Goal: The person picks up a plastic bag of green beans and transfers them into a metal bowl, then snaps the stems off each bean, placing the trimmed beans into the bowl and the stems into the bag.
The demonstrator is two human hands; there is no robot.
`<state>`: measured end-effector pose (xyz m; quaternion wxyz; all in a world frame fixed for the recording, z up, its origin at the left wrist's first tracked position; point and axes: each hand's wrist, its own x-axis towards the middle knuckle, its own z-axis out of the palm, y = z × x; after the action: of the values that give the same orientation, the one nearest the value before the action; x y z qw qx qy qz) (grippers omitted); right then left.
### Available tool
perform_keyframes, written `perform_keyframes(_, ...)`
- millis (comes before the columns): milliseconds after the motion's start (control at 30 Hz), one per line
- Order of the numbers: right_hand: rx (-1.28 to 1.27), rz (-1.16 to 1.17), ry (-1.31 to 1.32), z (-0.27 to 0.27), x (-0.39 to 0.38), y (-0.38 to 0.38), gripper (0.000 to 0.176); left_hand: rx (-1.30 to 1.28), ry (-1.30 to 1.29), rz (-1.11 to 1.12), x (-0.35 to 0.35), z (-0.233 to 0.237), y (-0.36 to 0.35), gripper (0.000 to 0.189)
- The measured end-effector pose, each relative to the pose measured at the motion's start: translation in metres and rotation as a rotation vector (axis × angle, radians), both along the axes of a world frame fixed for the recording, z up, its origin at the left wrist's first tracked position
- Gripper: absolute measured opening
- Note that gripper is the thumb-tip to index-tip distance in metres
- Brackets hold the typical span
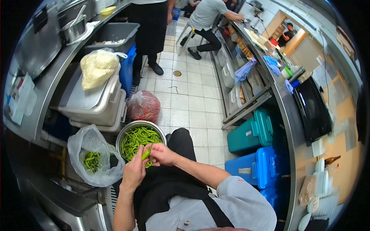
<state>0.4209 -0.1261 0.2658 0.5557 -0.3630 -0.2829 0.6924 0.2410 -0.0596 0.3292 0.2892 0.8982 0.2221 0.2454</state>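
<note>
Head: chili (146, 154) diag, lower-left to upper-right

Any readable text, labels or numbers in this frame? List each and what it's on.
Nothing legible.
On the blue bin, a label: too blurred to read.
On the teal bin, a white sticker: too small.
At far left, papers: blurred.

Bowl (140, 122) and bag (94, 143) crowd ahead; tiled floor (189, 104) beyond lies open.

Grey short-sleeve shirt, blk apron w/ straps, blk trousers.
</note>
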Motion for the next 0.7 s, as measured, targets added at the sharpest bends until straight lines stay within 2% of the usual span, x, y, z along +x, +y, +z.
perform_keyframes(67,-0.006,0.004,0.041,0.001,-0.007,-0.002,0.02,-0.042,-0.022,-0.031,0.0,0.008,-0.001,0.052)
perform_keyframes(133,0.049,0.032,-0.038,0.006,-0.01,-0.004,0.02,-0.199,-0.059,0.035,-0.003,0.021,-0.007,0.044)
perform_keyframes(167,0.072,0.053,-0.058,0.007,-0.013,-0.005,0.02,-0.197,-0.054,0.027,-0.009,0.026,-0.008,0.044)
perform_keyframes(233,0.073,0.003,0.026,0.013,-0.016,-0.007,0.019,-0.451,0.061,0.144,-0.023,0.031,-0.009,0.034)
perform_keyframes(267,0.035,-0.03,0.09,0.012,-0.013,-0.01,0.02,-0.435,0.088,0.202,-0.027,0.03,-0.01,0.022)
perform_keyframes(367,-0.042,-0.052,0.188,0.003,-0.001,-0.014,0.02,-0.403,0.223,0.127,-0.038,0.026,-0.008,0.016)
perform_keyframes(500,-0.063,0.01,0.175,0.003,0.001,-0.02,0.024,-0.324,0.432,0.065,-0.036,0.017,-0.019,0.019)
perform_keyframes(600,-0.106,0.06,0.014,0.002,-0.001,-0.026,0.032,-0.268,0.474,0.064,-0.033,0.013,-0.02,0.019)
perform_keyframes(700,-0.089,0.079,-0.093,-0.006,-0.003,-0.031,0.03,-0.157,0.475,0.035,-0.03,0.017,-0.023,0.019)
